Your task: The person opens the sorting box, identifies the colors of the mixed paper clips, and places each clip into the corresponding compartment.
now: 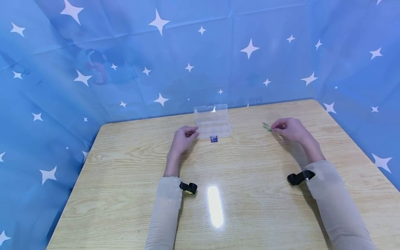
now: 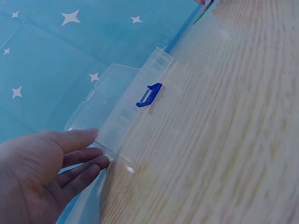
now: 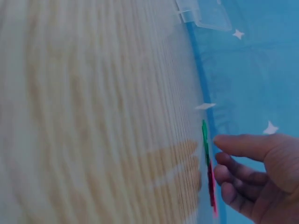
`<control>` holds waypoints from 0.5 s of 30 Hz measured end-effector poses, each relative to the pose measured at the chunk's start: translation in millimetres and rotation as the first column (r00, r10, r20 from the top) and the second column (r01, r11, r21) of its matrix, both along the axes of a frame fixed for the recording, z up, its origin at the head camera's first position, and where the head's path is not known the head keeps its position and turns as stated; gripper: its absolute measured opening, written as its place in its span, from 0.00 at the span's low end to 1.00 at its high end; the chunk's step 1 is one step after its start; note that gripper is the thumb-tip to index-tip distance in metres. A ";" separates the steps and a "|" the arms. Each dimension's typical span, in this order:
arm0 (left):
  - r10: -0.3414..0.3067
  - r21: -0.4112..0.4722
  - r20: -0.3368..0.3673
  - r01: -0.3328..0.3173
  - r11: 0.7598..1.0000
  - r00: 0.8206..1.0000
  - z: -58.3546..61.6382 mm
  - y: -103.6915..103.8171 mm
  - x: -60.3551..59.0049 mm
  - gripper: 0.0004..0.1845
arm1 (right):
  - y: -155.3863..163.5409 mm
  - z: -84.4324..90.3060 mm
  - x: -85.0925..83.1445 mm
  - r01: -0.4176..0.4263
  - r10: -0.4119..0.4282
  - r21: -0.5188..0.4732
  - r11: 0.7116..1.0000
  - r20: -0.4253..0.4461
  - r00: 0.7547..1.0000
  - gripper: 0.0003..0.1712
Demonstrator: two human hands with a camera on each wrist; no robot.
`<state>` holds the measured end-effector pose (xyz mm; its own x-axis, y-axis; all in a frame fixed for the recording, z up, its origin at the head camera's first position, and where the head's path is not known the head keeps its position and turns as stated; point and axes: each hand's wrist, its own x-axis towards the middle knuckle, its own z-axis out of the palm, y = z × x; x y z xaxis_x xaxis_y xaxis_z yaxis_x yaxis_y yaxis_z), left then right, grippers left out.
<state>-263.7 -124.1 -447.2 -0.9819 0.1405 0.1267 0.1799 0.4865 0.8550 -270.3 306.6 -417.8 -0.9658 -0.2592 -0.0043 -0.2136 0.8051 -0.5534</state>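
Note:
A clear plastic compartment box stands at the back of the table, its lid raised. A blue clasp-like piece sits at its front edge. My left hand is at the box's left end, thumb and fingers loosely bent; whether they touch it I cannot tell. Green paper clips lie to the right of the box. Just right of them is my right hand, its thumb and fingers apart in the right wrist view. Red or pink pieces lie near its fingertips, partly hidden in the head view.
The wooden table reaches back to a blue curtain with white stars. Each wrist wears a black camera on a strap. A bright light reflection shows on the tabletop between the forearms.

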 end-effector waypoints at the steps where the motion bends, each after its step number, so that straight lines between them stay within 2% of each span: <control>1: 0.000 -0.001 0.001 0.000 1.000 1.000 -0.2 0.0 -0.2 0.16 | 0.1 -0.2 -0.6 -0.003 0.003 0.005 1.000 0.001 1.000 0.12; 15: 0.004 0.000 0.001 -0.004 1.000 1.000 0.5 0.2 0.5 0.15 | 1.4 -1.4 -6.3 0.000 -0.001 0.037 0.999 0.041 0.999 0.09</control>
<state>-263.2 -123.9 -446.7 -0.9826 0.1367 0.1258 0.1773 0.4875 0.8549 -276.5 308.0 -419.2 -0.9647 -0.2579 -0.0537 -0.1911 0.8255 -0.5311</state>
